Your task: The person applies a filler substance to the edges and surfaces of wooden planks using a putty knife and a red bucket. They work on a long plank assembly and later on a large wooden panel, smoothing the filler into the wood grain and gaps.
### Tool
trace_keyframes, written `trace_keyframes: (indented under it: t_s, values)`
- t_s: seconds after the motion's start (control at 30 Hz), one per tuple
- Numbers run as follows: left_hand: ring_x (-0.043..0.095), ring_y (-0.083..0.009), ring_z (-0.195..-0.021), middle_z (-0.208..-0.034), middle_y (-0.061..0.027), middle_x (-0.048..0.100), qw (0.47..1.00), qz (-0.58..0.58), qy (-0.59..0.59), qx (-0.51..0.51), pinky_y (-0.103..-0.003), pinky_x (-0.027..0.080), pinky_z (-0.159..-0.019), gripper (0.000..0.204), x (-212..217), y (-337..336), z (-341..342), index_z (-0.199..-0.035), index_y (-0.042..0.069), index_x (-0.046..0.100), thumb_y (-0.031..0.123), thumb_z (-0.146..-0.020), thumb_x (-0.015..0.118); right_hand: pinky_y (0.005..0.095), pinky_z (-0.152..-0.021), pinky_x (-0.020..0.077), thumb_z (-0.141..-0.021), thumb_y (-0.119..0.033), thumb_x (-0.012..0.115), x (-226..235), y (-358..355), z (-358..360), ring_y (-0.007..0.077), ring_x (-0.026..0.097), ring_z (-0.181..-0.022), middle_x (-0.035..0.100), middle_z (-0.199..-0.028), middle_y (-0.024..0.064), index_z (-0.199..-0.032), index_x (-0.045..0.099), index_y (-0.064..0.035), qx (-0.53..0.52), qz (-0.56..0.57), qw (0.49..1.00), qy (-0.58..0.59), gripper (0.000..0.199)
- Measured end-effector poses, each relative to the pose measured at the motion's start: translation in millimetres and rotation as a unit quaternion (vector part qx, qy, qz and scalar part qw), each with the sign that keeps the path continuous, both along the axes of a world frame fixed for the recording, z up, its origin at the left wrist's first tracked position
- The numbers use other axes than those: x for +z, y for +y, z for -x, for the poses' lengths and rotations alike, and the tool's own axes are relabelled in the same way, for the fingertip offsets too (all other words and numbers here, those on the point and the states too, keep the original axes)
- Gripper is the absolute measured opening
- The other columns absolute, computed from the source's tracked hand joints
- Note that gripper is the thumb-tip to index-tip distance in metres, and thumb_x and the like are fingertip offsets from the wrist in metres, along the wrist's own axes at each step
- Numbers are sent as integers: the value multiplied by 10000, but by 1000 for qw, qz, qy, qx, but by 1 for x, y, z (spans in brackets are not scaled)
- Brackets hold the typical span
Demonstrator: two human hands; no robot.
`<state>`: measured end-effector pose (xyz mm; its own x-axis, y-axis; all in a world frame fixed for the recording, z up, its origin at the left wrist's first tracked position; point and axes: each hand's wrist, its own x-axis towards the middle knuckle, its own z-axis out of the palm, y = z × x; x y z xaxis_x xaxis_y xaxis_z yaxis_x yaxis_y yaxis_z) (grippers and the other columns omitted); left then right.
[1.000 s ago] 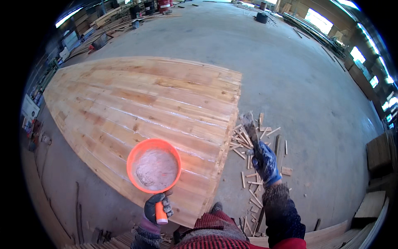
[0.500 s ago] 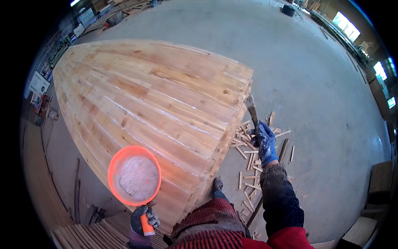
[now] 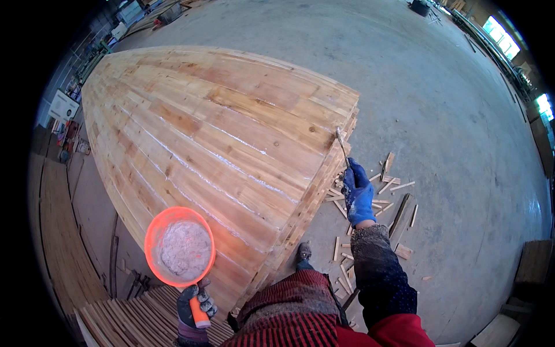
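A long wooden panel [image 3: 248, 133] of joined planks, on top of a stack, fills the middle of the view; white filler lines run along several seams. My left hand [image 3: 193, 306], in a dark glove, is closed around the handle of an orange dipper [image 3: 152, 248]. Pinkish-white putty [image 3: 184, 248] fills much of its bowl, which is held over the panel's near left part. My right hand [image 3: 359, 194], in a blue glove, grips a thin putty knife [image 3: 342, 143]. Its blade tip is at the panel's right end; whether it touches the wood I cannot tell.
Small wood offcuts [image 3: 342, 277] lie scattered on the concrete floor [image 3: 462, 191] to the right of the stack. My shoe [image 3: 304, 251] is beside the stack's end. Slats [image 3: 144, 318] lie at the lower left, and boards [image 3: 532, 263] stand at the far right.
My right hand has moved slightly up and left, turning the putty knife so its blade now lies over the panel's end. The dipper stays nearly in place in my left hand.
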<state>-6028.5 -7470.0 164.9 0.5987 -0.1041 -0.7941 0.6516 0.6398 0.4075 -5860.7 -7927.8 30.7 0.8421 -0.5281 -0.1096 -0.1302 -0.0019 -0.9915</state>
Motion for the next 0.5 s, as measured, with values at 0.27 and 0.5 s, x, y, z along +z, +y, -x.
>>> trace_keyframes:
  t_s: [0.27,0.5]
  values:
    - [487,-141,-504,-649,16,515,999,45,-3,-7,-348,381,-479,397,2,18,-1,-1176,3,580,245,-862,552,455,-658,500,-905,-195,576,22,25,-11,353,647,-776,662,-884,181,-1339,530,-176,69,524,831,174,437]
    - [529,-173,-540,-688,-8,553,990,144,-11,8,-377,404,-511,433,-9,40,7,-1226,-22,538,229,-874,551,496,-720,509,-868,-220,551,66,10,17,360,666,-858,682,-909,177,-1123,621,-153,155,547,775,277,273]
